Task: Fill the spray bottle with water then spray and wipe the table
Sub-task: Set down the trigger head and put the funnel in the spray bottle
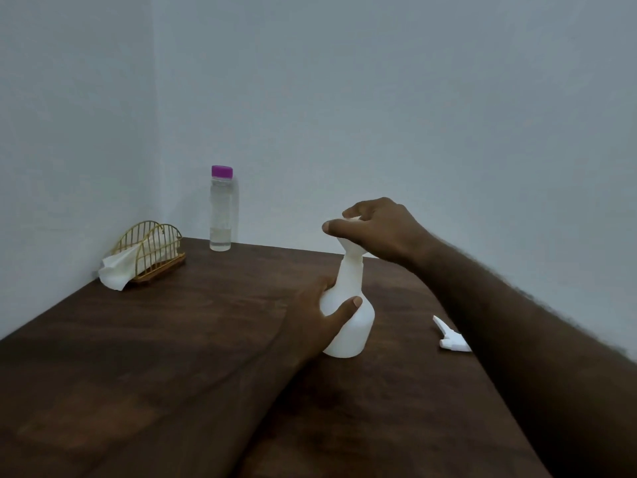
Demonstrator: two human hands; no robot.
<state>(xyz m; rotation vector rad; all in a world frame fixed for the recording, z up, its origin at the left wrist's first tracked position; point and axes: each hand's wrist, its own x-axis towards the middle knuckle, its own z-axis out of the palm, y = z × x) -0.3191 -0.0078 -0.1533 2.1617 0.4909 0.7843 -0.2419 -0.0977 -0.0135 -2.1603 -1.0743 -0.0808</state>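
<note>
A white spray bottle (351, 319) stands upright on the dark wooden table (172, 339), its spray head removed. My left hand (310, 322) grips its rounded body from the left. My right hand (379, 229) pinches a white funnel-shaped piece (351, 251) sitting on the bottle's neck; its top is hidden under my fingers. The white spray head (451, 339) lies on the table to the right, partly behind my right forearm. A clear water bottle (220, 212) with a purple cap stands closed at the back by the wall.
A gold wire napkin holder (151, 253) with white tissues (115, 274) sits in the back left corner. Walls close off the table at the back and left. The table's right edge runs under my right arm.
</note>
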